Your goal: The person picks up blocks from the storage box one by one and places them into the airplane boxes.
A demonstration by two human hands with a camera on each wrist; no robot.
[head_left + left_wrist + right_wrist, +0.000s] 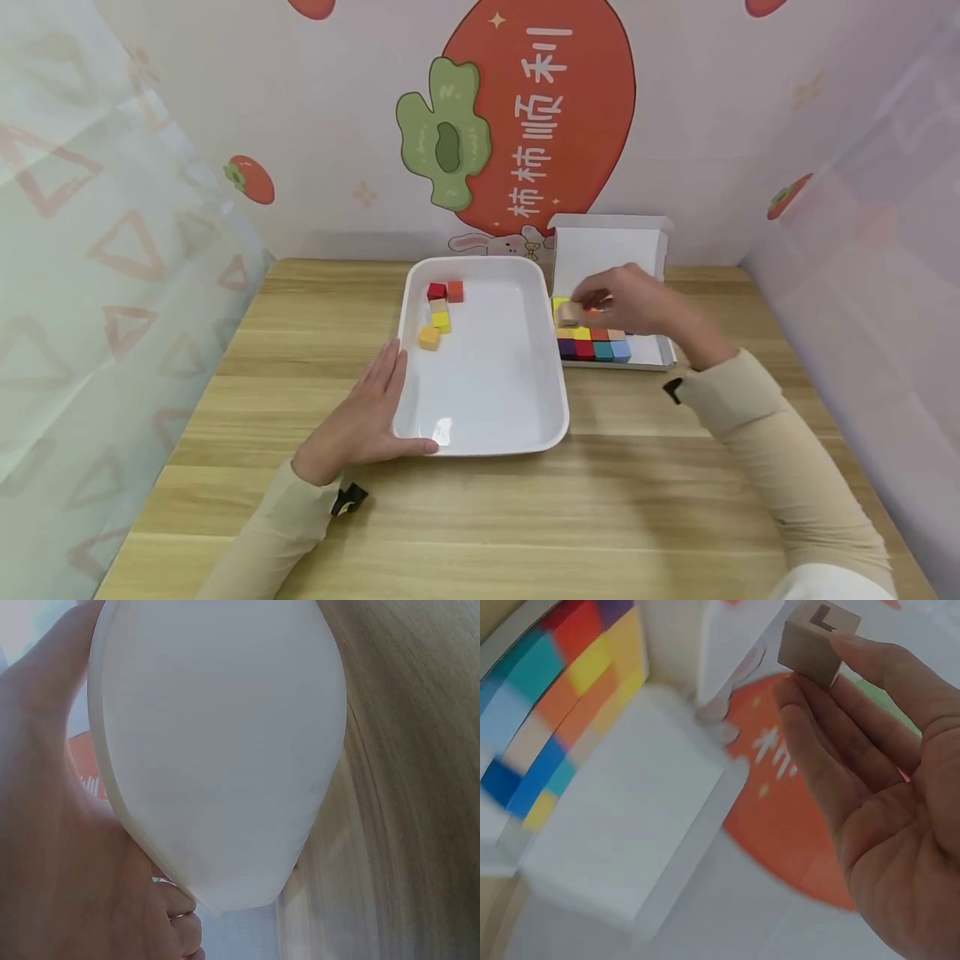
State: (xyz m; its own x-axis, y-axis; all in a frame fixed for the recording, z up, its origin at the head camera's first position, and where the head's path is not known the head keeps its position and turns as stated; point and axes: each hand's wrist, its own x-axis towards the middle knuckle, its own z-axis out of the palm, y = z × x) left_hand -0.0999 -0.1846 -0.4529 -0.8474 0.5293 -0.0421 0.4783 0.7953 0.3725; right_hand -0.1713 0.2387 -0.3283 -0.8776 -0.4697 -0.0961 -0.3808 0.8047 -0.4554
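My right hand (626, 302) pinches a plain wooden block (570, 314) between thumb and fingertips, above an open white box (651, 350). A dark L-shaped mark shows on the top face of that wooden block (821, 643) in the right wrist view. Rows of coloured blocks (562, 682) fill part of the box, some hidden by the hand in the head view. My left hand (367, 412) rests at the near left corner of a white tray (487, 400), fingers extended along its side rim and thumb on the front rim.
Inside the tray, near its far left, lie several blocks: a dark red block (437, 291), an orange-red block (455, 291), a plain block (438, 306), a yellow block (441, 322) and an orange-yellow block (429, 337). The box's raised lid (607, 254) stands near the printed back wall (322, 208).
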